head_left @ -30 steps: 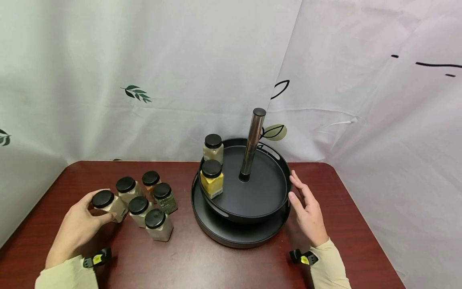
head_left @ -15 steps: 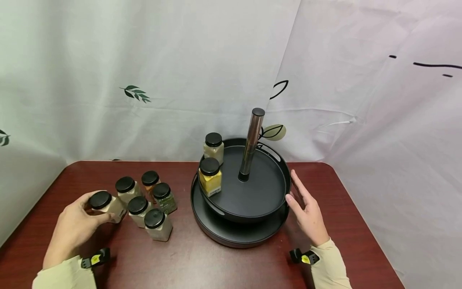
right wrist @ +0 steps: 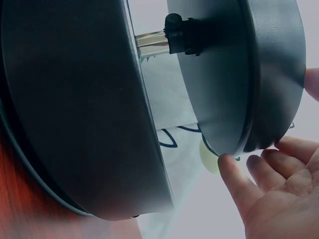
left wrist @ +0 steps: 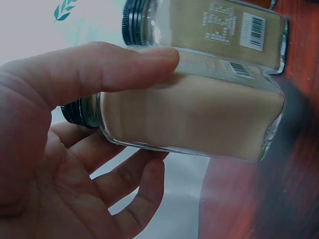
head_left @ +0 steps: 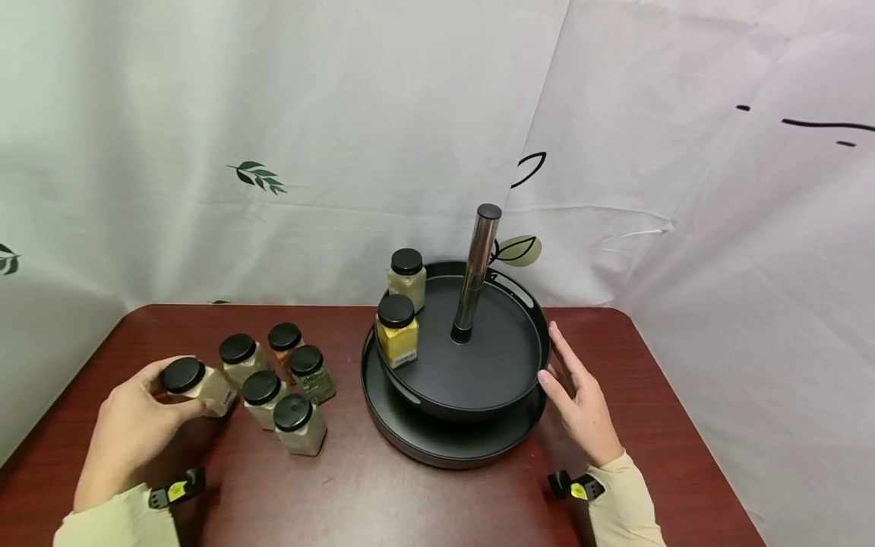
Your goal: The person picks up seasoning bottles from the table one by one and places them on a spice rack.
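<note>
Jar [head_left: 213,390] moved left | pinched within left grip [head_left: 131,429] | right grip [head_left: 581,414] outstretched, touching upper tray [head_left: 502,372]

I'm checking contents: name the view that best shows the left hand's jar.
The left wrist view: the jar is large, its pale contents plain. The head view shows it smaller, partly hidden by the left hand; the right wrist view doesn't show it.
</note>
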`<move>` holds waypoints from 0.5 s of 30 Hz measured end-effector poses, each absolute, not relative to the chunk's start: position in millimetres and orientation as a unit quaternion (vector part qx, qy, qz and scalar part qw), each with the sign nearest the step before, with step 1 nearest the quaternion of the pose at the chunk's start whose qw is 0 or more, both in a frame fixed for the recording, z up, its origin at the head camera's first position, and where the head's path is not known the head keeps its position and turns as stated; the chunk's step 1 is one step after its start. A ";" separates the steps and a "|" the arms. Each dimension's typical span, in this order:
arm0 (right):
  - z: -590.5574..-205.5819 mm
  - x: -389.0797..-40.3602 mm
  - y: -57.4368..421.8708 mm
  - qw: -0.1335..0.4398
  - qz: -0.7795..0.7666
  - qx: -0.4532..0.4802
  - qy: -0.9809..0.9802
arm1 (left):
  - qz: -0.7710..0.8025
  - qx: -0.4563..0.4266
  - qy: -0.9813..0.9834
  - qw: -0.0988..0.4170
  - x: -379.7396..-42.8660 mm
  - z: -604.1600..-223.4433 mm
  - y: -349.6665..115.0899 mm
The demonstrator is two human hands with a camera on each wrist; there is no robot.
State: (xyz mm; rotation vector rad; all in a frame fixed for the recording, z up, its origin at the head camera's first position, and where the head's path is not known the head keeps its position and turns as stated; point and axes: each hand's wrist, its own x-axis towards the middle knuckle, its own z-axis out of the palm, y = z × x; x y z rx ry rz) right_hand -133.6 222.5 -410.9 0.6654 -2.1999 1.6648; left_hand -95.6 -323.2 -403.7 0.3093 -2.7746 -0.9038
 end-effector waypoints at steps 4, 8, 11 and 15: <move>-410.5 -133.1 222.9 0.147 0.584 0.232 -0.764 | -0.309 0.111 -0.938 0.109 -94.4 -398.5 -321.0; -409.2 -132.3 223.0 0.141 0.581 0.227 -0.768 | -0.314 0.118 -0.935 0.113 -92.2 -390.9 -318.2; -408.9 -132.2 223.0 0.139 0.578 0.227 -0.771 | -0.321 0.124 -0.931 0.121 -88.2 -384.8 -314.7; -408.6 -131.6 223.0 0.138 0.574 0.225 -0.775 | -0.328 0.145 -0.924 0.135 -82.2 -376.3 -309.2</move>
